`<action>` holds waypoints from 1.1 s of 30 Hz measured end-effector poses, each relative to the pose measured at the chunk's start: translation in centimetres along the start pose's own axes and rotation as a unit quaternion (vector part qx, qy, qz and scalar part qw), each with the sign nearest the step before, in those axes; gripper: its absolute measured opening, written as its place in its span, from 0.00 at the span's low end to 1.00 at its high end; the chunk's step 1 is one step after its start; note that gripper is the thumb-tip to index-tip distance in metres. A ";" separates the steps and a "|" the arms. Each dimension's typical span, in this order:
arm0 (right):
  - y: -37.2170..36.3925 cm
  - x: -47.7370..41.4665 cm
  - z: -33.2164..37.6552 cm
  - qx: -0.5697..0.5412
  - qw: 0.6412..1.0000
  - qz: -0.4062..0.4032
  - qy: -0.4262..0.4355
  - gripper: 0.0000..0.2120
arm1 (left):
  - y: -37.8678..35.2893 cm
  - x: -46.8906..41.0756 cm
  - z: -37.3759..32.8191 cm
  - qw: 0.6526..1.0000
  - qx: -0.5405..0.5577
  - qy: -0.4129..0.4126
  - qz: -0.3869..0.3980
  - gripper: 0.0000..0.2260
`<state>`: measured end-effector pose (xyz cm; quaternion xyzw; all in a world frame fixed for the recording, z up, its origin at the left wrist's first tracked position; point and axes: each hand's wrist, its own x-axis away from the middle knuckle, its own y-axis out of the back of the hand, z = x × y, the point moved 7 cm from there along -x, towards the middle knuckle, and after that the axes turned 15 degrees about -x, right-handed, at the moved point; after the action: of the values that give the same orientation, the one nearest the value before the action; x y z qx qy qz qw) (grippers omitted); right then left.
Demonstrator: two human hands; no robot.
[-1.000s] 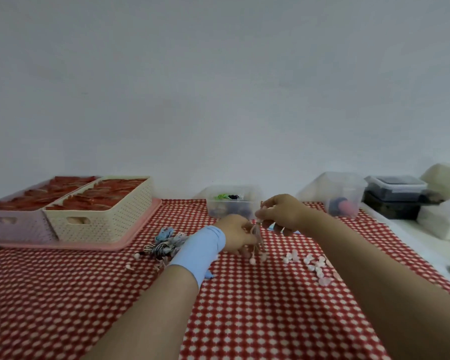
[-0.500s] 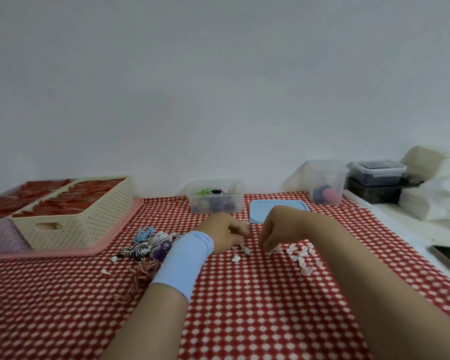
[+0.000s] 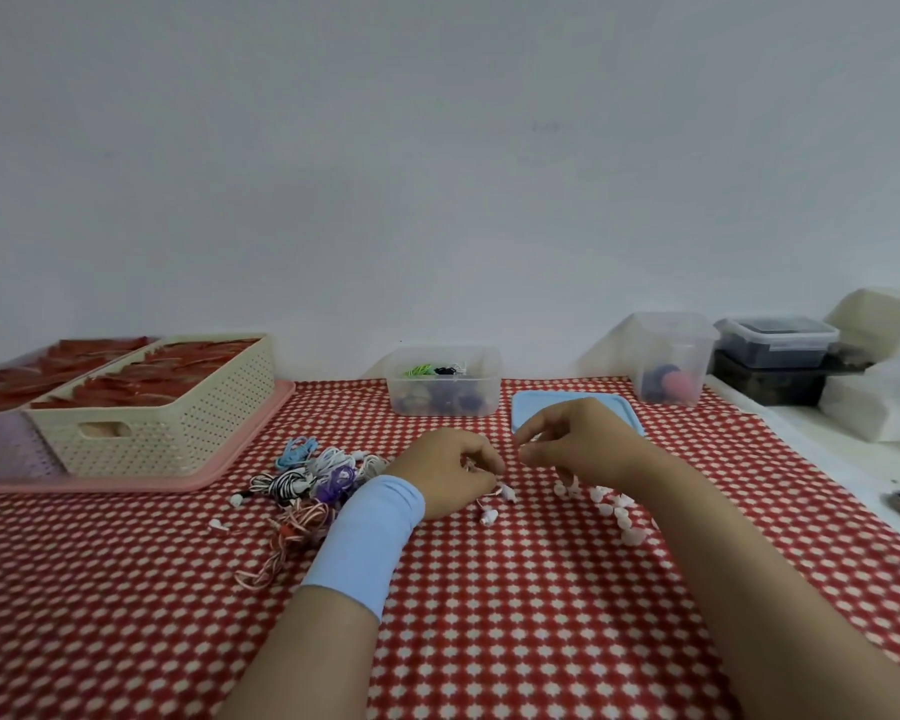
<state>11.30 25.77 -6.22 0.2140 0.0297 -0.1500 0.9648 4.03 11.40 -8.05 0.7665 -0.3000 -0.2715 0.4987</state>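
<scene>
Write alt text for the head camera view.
The left hand, wearing a blue wristband, holds a white earphone whose buds lie on the red checked tablecloth, the right hand close beside it. Coiled earphones are piled to the left, small white ear tips scattered to the right.

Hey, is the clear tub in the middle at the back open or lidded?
Open. The clear tub has no lid on its rim, and a blue lid lies flat on the cloth beside it.
</scene>
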 end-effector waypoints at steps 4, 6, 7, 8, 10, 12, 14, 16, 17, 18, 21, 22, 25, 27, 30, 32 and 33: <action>0.0 0.3 -0.4 -0.009 1.000 -0.006 -0.017 0.03 | -0.8 -0.4 -1.3 0.992 -0.097 -0.025 0.075 0.11; 0.1 0.4 -0.8 -0.018 0.999 -0.008 -0.039 0.07 | -1.0 -0.6 -1.6 0.988 -0.125 -0.036 0.088 0.10; 0.1 0.6 -1.0 -0.027 0.998 -0.008 -0.052 0.09 | -1.0 -0.7 -1.5 0.989 -0.120 -0.036 0.081 0.09; 0.1 0.7 -1.2 -0.041 0.997 -0.005 -0.064 0.11 | -0.8 -0.8 -1.4 0.992 -0.105 -0.030 0.067 0.08; 0.1 0.9 -1.4 -0.073 0.995 0.007 -0.074 0.10 | -0.3 -0.8 -0.9 0.999 -0.047 -0.006 0.014 0.08; 0.2 1.1 -1.3 -0.103 0.992 0.018 -0.070 0.08 | 0.1 -0.6 -0.4 0.998 0.044 0.023 -0.035 0.08; 0.2 1.0 -1.2 -0.139 0.988 0.022 -0.065 0.07 | 0.0 -0.3 0.0 0.988 0.138 0.045 -0.044 0.08; 0.1 0.9 -1.4 -0.174 0.982 0.025 -0.069 0.07 | -0.2 0.0 0.1 0.979 0.191 0.054 -0.040 0.07; 0.0 0.8 -1.6 -0.187 0.979 0.029 -0.072 0.06 | -0.1 0.2 0.1 0.975 0.210 0.055 -0.043 0.07; -0.1 0.8 -1.7 -0.197 0.977 0.032 -0.075 0.06 | -0.1 0.4 0.1 0.970 0.230 0.057 -0.046 0.06; -0.3 0.8 -1.7 -0.217 0.972 0.044 -0.082 0.07 | 0.0 0.8 0.0 0.956 0.283 0.057 -0.055 0.05; -0.4 0.8 -1.6 -0.222 0.970 0.049 -0.083 0.07 | 0.0 0.9 -0.1 0.952 0.294 0.054 -0.057 0.05; -0.6 0.7 -1.6 -0.227 0.968 0.065 -0.082 0.09 | 0.2 0.9 -0.2 0.949 0.306 0.047 -0.060 0.06; -0.7 0.7 -1.6 -0.229 0.968 0.067 -0.082 0.09 | 0.2 1.0 -0.2 0.953 0.293 0.044 -0.059 0.06; -0.6 0.7 -1.6 -0.234 0.967 0.056 -0.080 0.07 | 0.1 1.0 -0.3 0.957 0.282 0.033 -0.053 0.07; -0.5 0.7 -1.5 -0.236 0.968 0.052 -0.073 0.06 | 0.0 0.9 -0.2 0.955 0.290 0.030 -0.058 0.07; -0.5 0.6 -1.5 -0.240 0.967 0.051 -0.068 0.06 | 0.0 0.8 -0.2 0.951 0.301 0.031 -0.061 0.06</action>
<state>11.72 25.82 -7.90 -0.0329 -0.0122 -0.1033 0.9940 4.74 10.90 -8.06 0.9058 -0.3051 -0.1748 0.2366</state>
